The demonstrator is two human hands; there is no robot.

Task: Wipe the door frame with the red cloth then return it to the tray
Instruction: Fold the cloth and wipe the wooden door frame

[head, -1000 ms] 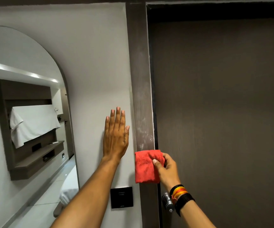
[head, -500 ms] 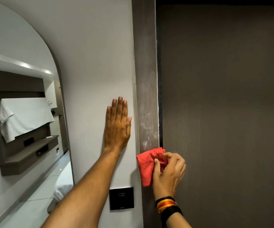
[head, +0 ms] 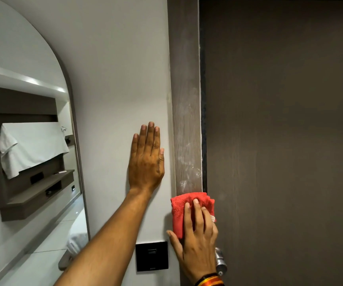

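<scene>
Head view of a vertical grey-brown wood-grain door frame, used here as the landmark. The right hand lies flat with fingers spread over a folded red terry cloth, pressing it against the lower part of the frame; the thumb extends toward the wall side, and the hand is not curled around the cloth. The cloth spans the frame's width and overlaps slightly onto the dark brown door panel to the frame's right. Pale smears mark the frame face directly above the cloth. The left hand rests open and flat, fingers together and pointing up, on the white painted wall just left of the frame, holding nothing. Below that hand, beside the frame, sits a square black wall switch plate. A metallic door handle shows at the door edge, partly hidden behind the right wrist, which carries banded red, yellow and black bracelets. Further left of the frame, an arched wall mirror reflects a shelf unit draped with a white towel.
</scene>
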